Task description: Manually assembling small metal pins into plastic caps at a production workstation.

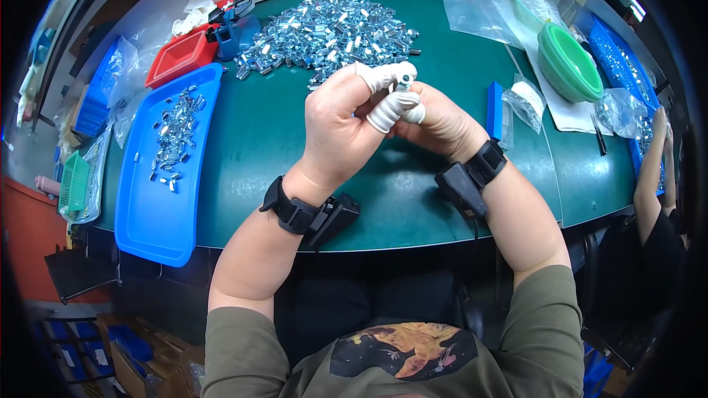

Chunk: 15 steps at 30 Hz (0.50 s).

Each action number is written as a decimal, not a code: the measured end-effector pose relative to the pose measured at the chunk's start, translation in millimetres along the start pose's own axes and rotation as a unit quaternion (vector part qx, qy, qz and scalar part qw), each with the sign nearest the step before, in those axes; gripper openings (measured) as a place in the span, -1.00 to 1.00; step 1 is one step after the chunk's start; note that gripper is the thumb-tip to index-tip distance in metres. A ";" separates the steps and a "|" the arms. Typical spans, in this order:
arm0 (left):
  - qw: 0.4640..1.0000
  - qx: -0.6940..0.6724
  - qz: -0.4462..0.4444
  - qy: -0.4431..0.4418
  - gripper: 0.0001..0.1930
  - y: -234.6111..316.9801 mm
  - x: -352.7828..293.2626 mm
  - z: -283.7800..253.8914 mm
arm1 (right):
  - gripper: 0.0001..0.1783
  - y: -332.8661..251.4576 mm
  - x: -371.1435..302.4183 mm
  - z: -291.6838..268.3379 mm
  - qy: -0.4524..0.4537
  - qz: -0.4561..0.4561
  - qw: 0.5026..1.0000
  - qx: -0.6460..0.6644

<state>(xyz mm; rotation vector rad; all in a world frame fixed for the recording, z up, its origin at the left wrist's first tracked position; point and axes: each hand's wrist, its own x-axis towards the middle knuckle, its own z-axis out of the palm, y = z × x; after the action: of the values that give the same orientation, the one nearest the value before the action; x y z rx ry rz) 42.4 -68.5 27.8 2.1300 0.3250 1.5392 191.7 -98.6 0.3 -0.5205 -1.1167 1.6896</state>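
On the green worktable (258, 140), the largest item is the long blue tray (140, 199) at nine o'clock, which carries a thin scatter of small bright metal parts (175, 133). At twelve o'clock lies the main heap of metal clips (328, 29); a red tray (181, 55) sits at eleven o'clock, and a green bowl (568, 66) sits at two o'clock beside clear plastic bags (472, 11).

My left hand (339, 129) and right hand (439, 125) are pressed together at the centre, above the table. Both wear white finger cots (391, 107), and the fingertips are pinched on one small metal piece (404, 82), held just below the heap.

Risk, as I judge it: the cots are smooth and the piece is small, so a loose pinch could let it slip and drop to the table edge or into my lap. A fall into the heap would lose it among identical clips.
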 end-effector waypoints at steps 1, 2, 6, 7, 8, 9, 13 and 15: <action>1.000 0.003 -0.008 -0.003 -0.75 1.1 0.0 -0.7 | -0.68 0.9 0.1 -1.1 0.001 0.001 1.000 -0.001; 1.000 0.006 -0.017 -0.006 -0.76 2.4 0.0 -1.3 | -0.68 1.9 0.3 -2.3 0.002 0.001 1.000 -0.002; 0.999 0.012 -0.032 -0.008 -0.77 5.6 0.5 -3.1 | -0.67 3.6 1.9 -3.9 0.004 0.003 1.000 -0.001; 0.999 0.014 -0.035 -0.008 -0.77 5.9 0.5 -3.3 | -0.67 3.8 2.2 -4.0 0.004 0.004 1.000 0.000; 0.999 0.014 -0.035 -0.007 -0.77 5.8 0.5 -3.4 | -0.67 3.8 2.5 -4.1 0.004 0.004 1.000 0.000; 0.999 0.012 -0.033 -0.002 -0.77 5.3 0.3 -3.3 | -0.67 3.8 2.7 -4.2 0.001 0.005 1.000 -0.002; 0.999 0.009 -0.029 0.012 -0.77 3.4 -0.6 -2.9 | -0.59 3.8 2.9 -6.3 -0.001 0.018 1.000 -0.007; 0.999 0.012 -0.030 0.019 -0.77 2.7 -1.0 -2.7 | -0.45 3.7 2.8 -7.7 0.004 0.038 0.999 -0.006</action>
<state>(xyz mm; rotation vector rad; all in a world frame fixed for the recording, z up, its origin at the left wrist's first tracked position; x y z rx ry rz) 39.3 -70.6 29.1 2.0920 0.4196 1.5509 194.6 -93.0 -6.2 -0.5828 -1.1146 1.7462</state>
